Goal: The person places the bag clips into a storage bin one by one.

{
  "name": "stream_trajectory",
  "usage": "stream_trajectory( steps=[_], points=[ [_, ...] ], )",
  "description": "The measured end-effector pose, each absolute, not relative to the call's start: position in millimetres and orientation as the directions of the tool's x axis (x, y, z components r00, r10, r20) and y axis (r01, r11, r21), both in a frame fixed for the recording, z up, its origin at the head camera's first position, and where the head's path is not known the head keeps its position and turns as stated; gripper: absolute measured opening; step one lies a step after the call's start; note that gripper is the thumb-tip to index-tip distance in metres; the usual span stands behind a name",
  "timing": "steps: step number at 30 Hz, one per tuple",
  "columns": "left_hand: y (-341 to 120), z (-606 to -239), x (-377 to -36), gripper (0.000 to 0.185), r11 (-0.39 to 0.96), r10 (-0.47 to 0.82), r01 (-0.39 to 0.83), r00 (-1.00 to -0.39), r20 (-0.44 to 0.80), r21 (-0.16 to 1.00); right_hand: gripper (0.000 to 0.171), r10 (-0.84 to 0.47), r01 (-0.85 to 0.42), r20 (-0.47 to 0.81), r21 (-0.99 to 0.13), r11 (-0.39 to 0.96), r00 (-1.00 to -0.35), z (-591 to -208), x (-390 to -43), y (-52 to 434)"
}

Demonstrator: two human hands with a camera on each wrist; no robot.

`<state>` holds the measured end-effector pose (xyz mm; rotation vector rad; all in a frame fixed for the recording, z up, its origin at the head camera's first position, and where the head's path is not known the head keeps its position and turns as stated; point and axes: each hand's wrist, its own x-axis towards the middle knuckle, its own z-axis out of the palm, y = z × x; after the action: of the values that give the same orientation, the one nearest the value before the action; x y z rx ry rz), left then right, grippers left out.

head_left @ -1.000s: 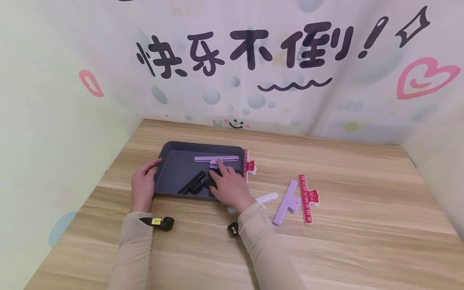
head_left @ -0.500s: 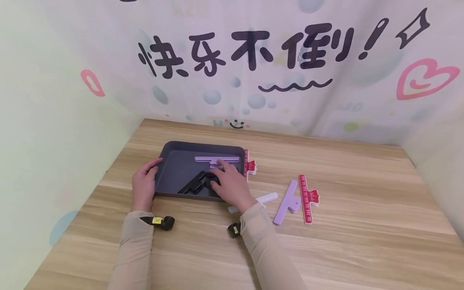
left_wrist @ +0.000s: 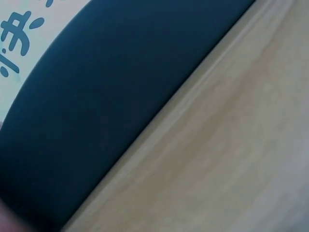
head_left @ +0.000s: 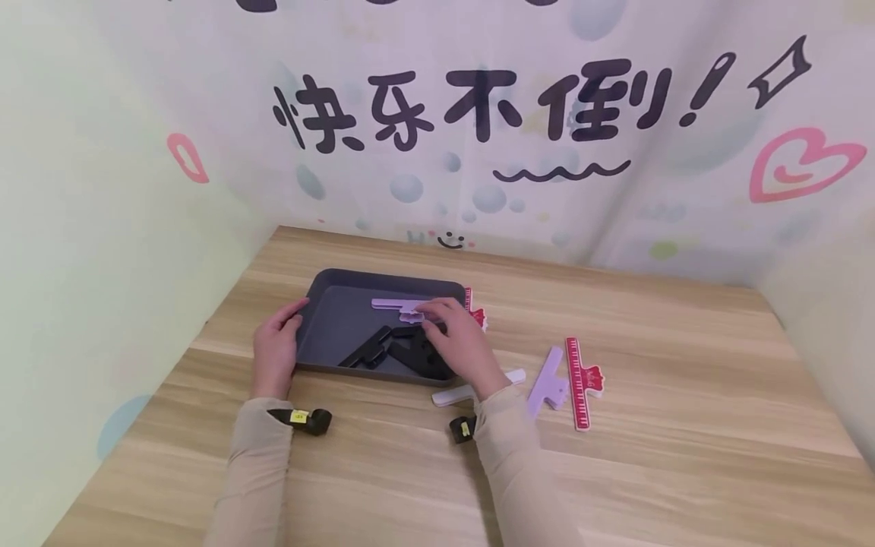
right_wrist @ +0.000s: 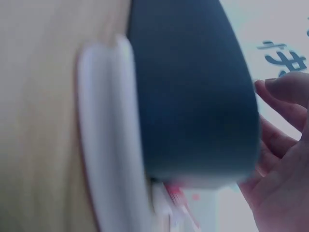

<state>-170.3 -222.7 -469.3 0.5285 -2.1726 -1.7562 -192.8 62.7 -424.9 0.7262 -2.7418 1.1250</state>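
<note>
My left hand (head_left: 275,346) touches the left rim of a dark grey tray (head_left: 328,323), its fingers and thumb against the outer side. Over the tray's right part hovers my right hand (head_left: 458,338), fingers loosely bent; nothing shows between them in the right wrist view. Below its fingers, a light purple clip (head_left: 393,304) lies near the tray's back wall, its right end hidden by the hand. A black clip (head_left: 369,348) lies slanted at the front middle. Beside it are more black clips (head_left: 424,357), overlapping and partly covered by my right hand.
A red-and-white clip (head_left: 478,315) lies against the tray's right side. On the wooden table (head_left: 683,380), a white clip (head_left: 453,395) sits in front of the tray, partly under my right wrist. Further right are a purple clip (head_left: 547,384) and a red clip (head_left: 579,384).
My right hand has lifted off the black clips and shifted right, uncovering more of them. My left hand stays at the tray's rim. The head view has tilted slightly upward.
</note>
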Motion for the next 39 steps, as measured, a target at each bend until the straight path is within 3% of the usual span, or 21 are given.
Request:
stream_trajectory(
  steps=[16,39],
  points=[
    [-220.5,-466.1,-169.0,0.028,0.211,-0.445,-0.081,-0.895,0.022,0.974,0.028,-0.169,-0.222,0.152,-0.801,0.557,-0.974,-425.3,-206.6,118.2],
    [-219.8,-468.8,-169.4,0.026,0.203,-0.447,-0.066,-0.894,0.033,0.977,0.036,-0.141,0.028,-0.141,-0.797,0.603,-0.98,-444.6,-209.4,133.7]
  ],
)
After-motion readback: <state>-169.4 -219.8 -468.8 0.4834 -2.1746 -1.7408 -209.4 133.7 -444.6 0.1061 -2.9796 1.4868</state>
